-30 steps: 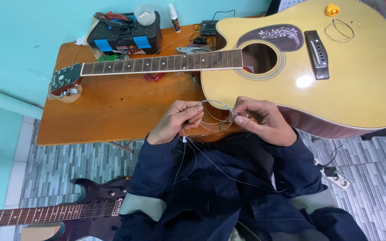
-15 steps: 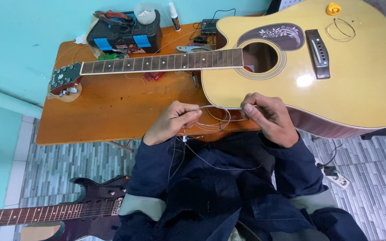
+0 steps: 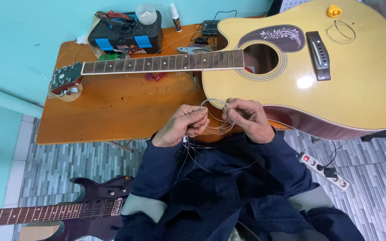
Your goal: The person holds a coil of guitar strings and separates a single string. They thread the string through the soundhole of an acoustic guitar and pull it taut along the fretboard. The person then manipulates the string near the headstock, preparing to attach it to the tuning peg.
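A yellow acoustic guitar (image 3: 354, 85) lies flat on a wooden table (image 3: 112, 111), neck pointing left, with no strings on its fretboard. In front of its body, both hands hold a coiled bundle of thin guitar strings (image 3: 217, 118). My left hand (image 3: 182, 125) pinches the left side of the coil with fingers closed. My right hand (image 3: 246, 117) grips the right side. Loose string ends hang down over my dark blue jacket.
A black and blue toolbox (image 3: 126, 33) with pliers and a white cup stands at the table's back. A small bottle (image 3: 176, 17) is beside it. A dark electric guitar (image 3: 68, 212) lies on the tiled floor at left. A white power strip (image 3: 325, 169) lies at right.
The hands have drawn closer together and the loose strings are now wound into a tighter coil between them. The guitar and table items have not moved.
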